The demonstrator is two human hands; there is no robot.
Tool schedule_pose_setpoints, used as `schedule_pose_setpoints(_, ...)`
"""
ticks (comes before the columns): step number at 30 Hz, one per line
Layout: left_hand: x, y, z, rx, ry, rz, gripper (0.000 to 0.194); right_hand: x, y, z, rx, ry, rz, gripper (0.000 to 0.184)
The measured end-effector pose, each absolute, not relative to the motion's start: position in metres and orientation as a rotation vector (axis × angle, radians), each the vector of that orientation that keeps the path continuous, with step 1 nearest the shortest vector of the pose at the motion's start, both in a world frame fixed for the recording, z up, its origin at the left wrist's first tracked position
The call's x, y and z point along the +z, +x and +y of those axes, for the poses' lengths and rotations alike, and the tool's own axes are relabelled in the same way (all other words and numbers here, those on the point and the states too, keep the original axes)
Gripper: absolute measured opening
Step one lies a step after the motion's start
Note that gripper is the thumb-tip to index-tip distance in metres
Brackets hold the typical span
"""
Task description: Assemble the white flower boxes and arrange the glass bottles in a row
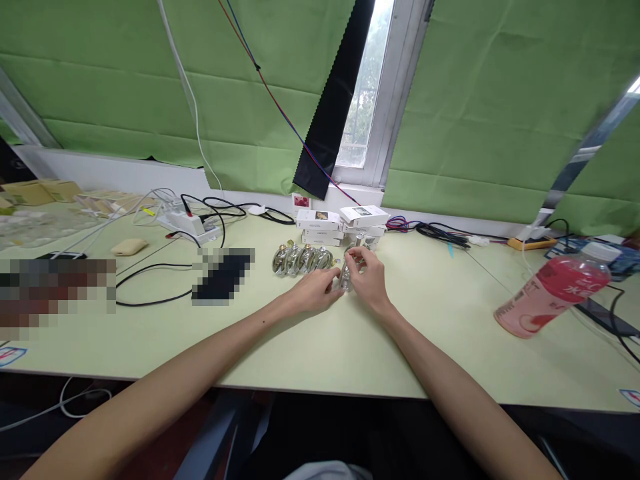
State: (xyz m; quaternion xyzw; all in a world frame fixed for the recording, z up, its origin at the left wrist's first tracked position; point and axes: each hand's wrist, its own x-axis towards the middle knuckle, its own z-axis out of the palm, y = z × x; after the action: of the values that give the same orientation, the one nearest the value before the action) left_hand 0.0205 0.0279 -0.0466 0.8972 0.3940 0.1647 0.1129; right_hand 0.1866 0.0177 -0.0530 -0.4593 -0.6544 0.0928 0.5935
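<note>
Near the middle of the table, my left hand (pixel 316 291) and my right hand (pixel 369 279) meet around a small shiny piece (pixel 345 275) that stands on edge. Its silvery, clear-looking surface resembles the row beside it, but its exact kind is too small to tell. My right thumb and fingers pinch its upper part. The fingers of my left hand are curled in against its lower left side, and they partly hide it. Just left of the hands, several similar shiny round pieces (pixel 301 259) with gold-coloured bits stand packed in a row.
Small white boxes (pixel 320 221) are stacked behind the hands. A pink drink bottle (pixel 553 293) leans at the right. To the left are a power strip (pixel 193 227), black cables (pixel 153 305), a pixelated dark object (pixel 223 277) and a beige case (pixel 129 247).
</note>
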Motion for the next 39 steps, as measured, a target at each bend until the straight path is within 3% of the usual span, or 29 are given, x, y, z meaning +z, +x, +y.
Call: schedule_pose_setpoints(39,-0.0488,0.0197,0.0294,0.498,2.624,1.146,0.02,-0.0489,0.1884,0.017,0.252,-1.055,-1.572,0.014)
